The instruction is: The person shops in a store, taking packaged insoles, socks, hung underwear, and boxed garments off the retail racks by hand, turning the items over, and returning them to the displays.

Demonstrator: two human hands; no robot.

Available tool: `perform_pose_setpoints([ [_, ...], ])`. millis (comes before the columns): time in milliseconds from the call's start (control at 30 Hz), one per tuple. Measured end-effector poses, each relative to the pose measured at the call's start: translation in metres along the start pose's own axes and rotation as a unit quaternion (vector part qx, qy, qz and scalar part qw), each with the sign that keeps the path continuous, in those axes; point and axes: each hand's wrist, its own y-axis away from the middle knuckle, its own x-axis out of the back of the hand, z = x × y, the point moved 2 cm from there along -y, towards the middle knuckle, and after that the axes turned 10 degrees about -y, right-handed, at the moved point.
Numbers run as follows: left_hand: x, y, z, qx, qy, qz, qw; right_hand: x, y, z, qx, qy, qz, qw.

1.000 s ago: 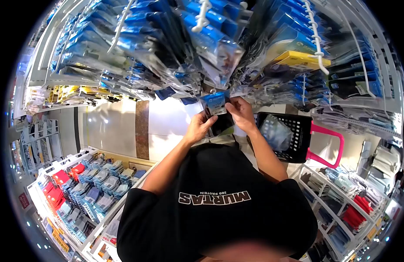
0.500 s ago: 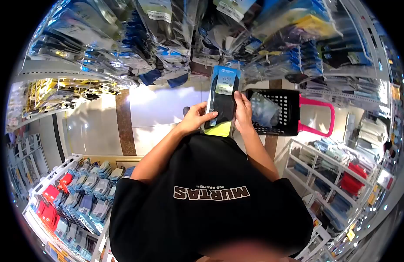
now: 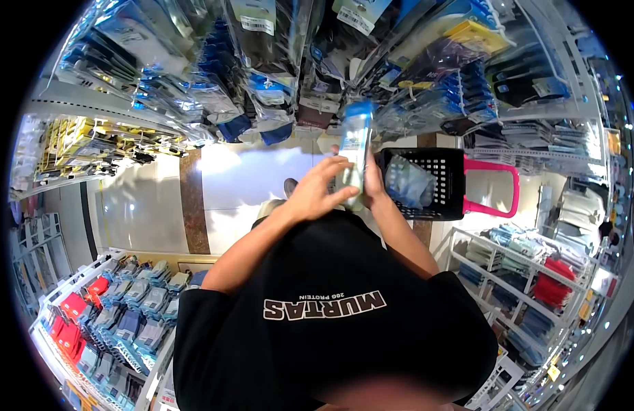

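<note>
A clear plastic package with a blue top (image 3: 358, 133) is upright in front of my chest, its face blurred by glare. My right hand (image 3: 374, 179) grips its right edge, with fingertips showing behind it on the left. Beside the package's lower left part, my left hand (image 3: 324, 188) has its fingers spread, the tips near or on its face. Just right of my right hand is a black basket (image 3: 448, 183) with a pink handle (image 3: 508, 190), and a clear plastic packet (image 3: 409, 181) lies inside it.
Hooks full of packaged goods (image 3: 262, 41) hang across the top. Folded grey, blue and red items (image 3: 135, 301) fill a rack at lower left. Another rack (image 3: 498, 274) of folded items stands at lower right. Tiled floor (image 3: 252, 178) shows left of my hands.
The package has turned from its dark front to a pale, shiny side. My left hand has loosened, its fingers now spread beside the package. My right hand still holds it.
</note>
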Motion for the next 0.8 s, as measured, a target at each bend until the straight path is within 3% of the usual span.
perform_pose_setpoints([
  [33, -0.002, 0.001, 0.008, 0.019, 0.027, -0.027, 0.999, -0.009, -0.002, -0.006, -0.046, -0.071, -0.058, 0.995],
  [67, 0.001, 0.003, 0.014, -0.021, -0.018, -0.004, 1.0, -0.017, -0.001, -0.012, -0.088, -0.182, -0.127, 0.971],
  [133, 0.005, 0.007, 0.008, -0.077, -0.023, 0.039, 0.996, -0.02, -0.009, -0.013, -0.12, -0.248, -0.165, 0.947],
  [167, 0.006, 0.011, 0.001, -0.04, 0.024, 0.054, 0.997, -0.021, -0.006, -0.011, -0.11, -0.264, -0.177, 0.942],
  [333, 0.01, 0.024, -0.019, 0.141, 0.193, 0.11, 0.965, -0.027, 0.008, 0.0, -0.072, -0.185, -0.154, 0.968],
  [433, 0.006, 0.024, -0.022, 0.155, 0.179, 0.098, 0.967, -0.033, 0.015, -0.002, -0.033, -0.108, -0.12, 0.986],
  [533, -0.004, 0.018, -0.03, 0.129, 0.212, 0.083, 0.965, -0.005, 0.002, 0.004, -0.092, -0.156, -0.077, 0.98],
  [567, -0.008, 0.018, -0.032, 0.115, 0.234, 0.08, 0.962, 0.011, -0.005, 0.011, -0.06, -0.095, 0.006, 0.994],
  [600, -0.009, 0.017, -0.032, 0.138, 0.252, 0.057, 0.956, 0.006, -0.004, 0.007, 0.024, -0.048, -0.014, 0.998],
  [700, -0.011, 0.013, -0.032, 0.189, 0.288, 0.003, 0.939, -0.003, -0.005, -0.004, 0.152, 0.111, 0.075, 0.979],
  [800, -0.019, 0.011, -0.054, 0.221, 0.204, -0.028, 0.953, 0.017, -0.016, -0.017, 0.145, 0.072, 0.063, 0.985],
])
